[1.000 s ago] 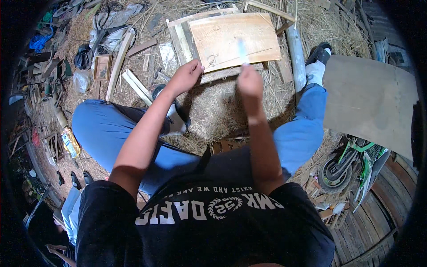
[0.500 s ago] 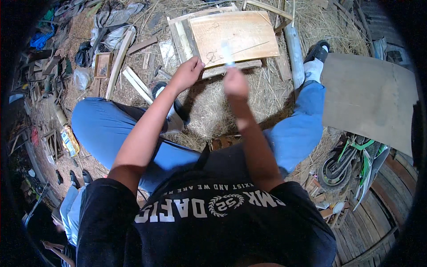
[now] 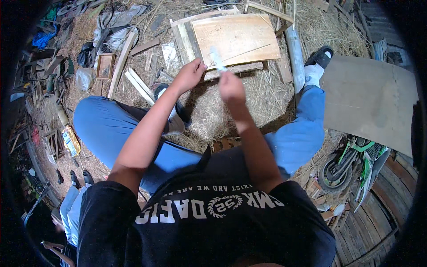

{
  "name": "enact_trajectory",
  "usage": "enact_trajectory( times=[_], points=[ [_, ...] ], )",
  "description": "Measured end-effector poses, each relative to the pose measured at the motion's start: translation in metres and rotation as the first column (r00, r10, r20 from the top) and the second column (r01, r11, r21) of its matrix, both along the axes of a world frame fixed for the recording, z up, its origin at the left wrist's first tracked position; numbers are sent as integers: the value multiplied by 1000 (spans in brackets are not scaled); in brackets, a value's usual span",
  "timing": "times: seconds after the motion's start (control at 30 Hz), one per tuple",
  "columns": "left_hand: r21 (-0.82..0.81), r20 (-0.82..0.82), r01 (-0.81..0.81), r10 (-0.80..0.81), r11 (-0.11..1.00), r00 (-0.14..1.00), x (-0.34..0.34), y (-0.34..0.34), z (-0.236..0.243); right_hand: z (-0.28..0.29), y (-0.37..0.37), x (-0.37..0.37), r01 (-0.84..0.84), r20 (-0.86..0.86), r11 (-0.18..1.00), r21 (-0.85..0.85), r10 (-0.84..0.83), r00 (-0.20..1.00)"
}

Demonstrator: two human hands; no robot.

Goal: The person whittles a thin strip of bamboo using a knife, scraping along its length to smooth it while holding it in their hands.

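Observation:
A pale wooden board (image 3: 242, 33) lies on a low wooden stand in front of me, with a thin dark line running slantwise across it. My left hand (image 3: 189, 76) is closed at the board's near left corner, its fingertips on the edge. In my right hand (image 3: 231, 87) is a flat, whitish, blade-like tool (image 3: 215, 57), gripped by its lower end. The tool's tip points up and left over the near left part of the board. Motion blur hides what kind of tool it is.
Straw covers the ground around my feet. A hammer (image 3: 163, 74), wood strips (image 3: 138, 84) and a small wooden box (image 3: 105, 66) lie to the left. On the right are a grey post (image 3: 295, 58), a brown sheet (image 3: 367, 100) and a green motorbike (image 3: 347, 162). Another person's legs (image 3: 75, 207) show lower left.
My right hand and its tool have moved slightly left, closer to my left hand, and the tool now tilts further left. My left hand stays at the board's corner.

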State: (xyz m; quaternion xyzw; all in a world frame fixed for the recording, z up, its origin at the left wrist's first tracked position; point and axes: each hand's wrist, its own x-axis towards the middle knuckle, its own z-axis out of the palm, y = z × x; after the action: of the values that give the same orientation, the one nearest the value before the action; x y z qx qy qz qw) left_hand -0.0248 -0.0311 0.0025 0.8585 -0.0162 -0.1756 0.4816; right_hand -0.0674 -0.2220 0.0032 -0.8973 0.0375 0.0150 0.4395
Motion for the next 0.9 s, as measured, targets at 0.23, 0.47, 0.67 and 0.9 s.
enact_trajectory(
  times=[0.23,0.47,0.67,0.9],
  points=[
    [-16,50,-29,30,999,998,-3,-7,-4,-26,-1,-9,-111,341,958,-263,200,918],
    [-7,73,-32,33,999,997,-8,-1,-4,10,-34,26,108,-52,980,-166,-119,992],
    [-63,8,-51,51,997,999,-8,0,-18,-9,19,-15,-40,117,988,-152,59,991],
    [-69,41,-54,57,996,998,-9,-1,-20,0,-39,27,99,81,992,-83,-92,992]
  ],
)
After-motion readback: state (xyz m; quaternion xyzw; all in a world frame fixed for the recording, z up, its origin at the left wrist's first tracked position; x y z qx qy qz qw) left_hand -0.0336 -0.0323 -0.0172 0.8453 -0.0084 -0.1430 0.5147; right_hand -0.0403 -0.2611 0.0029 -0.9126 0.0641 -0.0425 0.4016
